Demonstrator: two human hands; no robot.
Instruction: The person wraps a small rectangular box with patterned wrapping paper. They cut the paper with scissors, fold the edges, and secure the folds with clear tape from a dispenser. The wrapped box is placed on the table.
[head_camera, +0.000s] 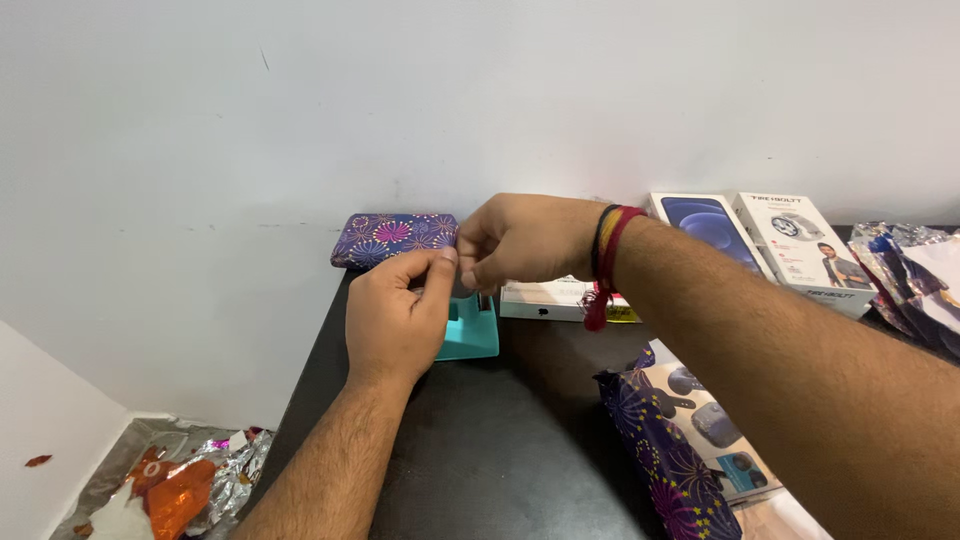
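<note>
Crumpled foil wrap (175, 478), silver and orange, down on the floor at 8 o'clock, beside the dark surface (500, 450). Small red scrap (38, 461) further out at 9 o'clock of that foil.

Left hand (395, 318) raised over the surface near its far left corner, thumb and forefinger pinched shut on something thin at the fingertips; too small to tell what, likely a bit of tape. Teal tape dispenser (472, 332) just under and to 3 o'clock of that hand, standing on the surface, partly hidden by the fingers. Purple flowered parcel (392, 238) at 12 o'clock of the left hand, lying against the wall, well wrapped in patterned paper.

Right hand (520, 240) just at 1 o'clock of the left one, fingertips meeting it, curled closed in a pinch over the dispenser and touching the parcel's right end. Black and red threads (607, 250) tied round the right wrist, red tassel hanging.

White flat box (550, 298) at 3 o'clock of the dispenser, lying behind the right wrist. Phone box (708, 228) with a dark blue picture further at 3 o'clock, propped by the wall, and a white watch box (800, 245) touching its right side. Shiny crumpled wrap (915, 275) at the far right edge. Half-wrapped box (690, 440) in purple flowered paper at 5 o'clock, under the right forearm, printed lid partly bare.
</note>
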